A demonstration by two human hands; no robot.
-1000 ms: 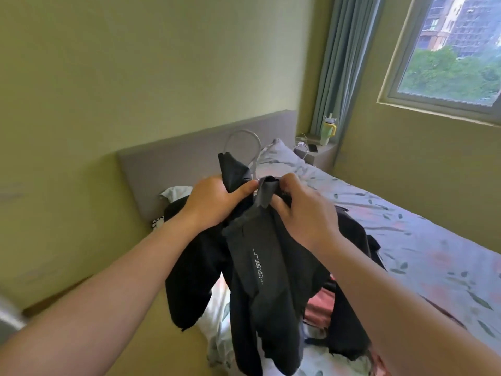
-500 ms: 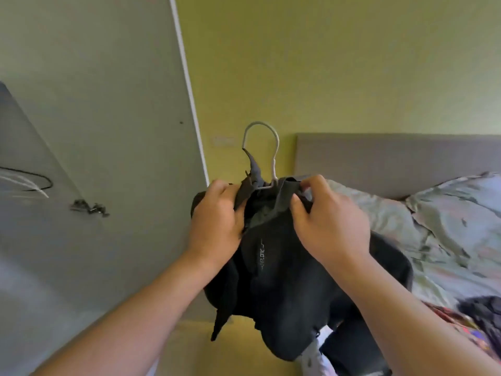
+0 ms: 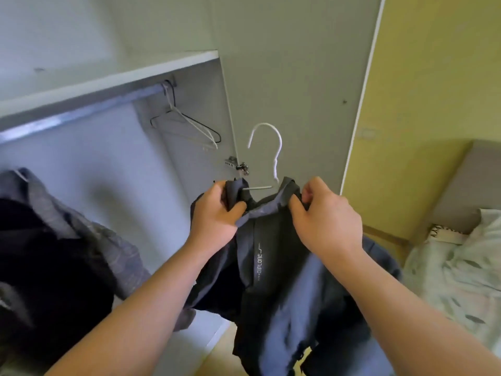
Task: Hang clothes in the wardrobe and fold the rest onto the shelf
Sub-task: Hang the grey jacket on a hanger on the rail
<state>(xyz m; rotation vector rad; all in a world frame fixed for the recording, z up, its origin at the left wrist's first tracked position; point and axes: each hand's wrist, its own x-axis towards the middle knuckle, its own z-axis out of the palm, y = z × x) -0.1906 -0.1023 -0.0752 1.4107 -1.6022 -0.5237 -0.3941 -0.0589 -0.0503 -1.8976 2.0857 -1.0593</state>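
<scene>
A dark grey jacket [image 3: 273, 280] with small pale lettering hangs on a white wire hanger [image 3: 272, 150], whose hook stands up above the collar. My left hand [image 3: 214, 213] grips the collar on the left side and my right hand [image 3: 325, 218] pinches it on the right. The jacket is held in front of the open wardrobe, below and right of the metal rail [image 3: 81, 112]. The hook is clear of the rail.
Two empty wire hangers [image 3: 187, 123] hang at the rail's right end under a white shelf [image 3: 113, 77]. Dark and plaid garments [image 3: 54, 240] hang at the left. The wardrobe door [image 3: 298, 77] stands open behind the jacket. A bed [image 3: 461, 267] lies at the right.
The view has swung left from the bed to the open wardrobe. Both hands have carried the jacket on its hanger along, keeping their grip on the collar.
</scene>
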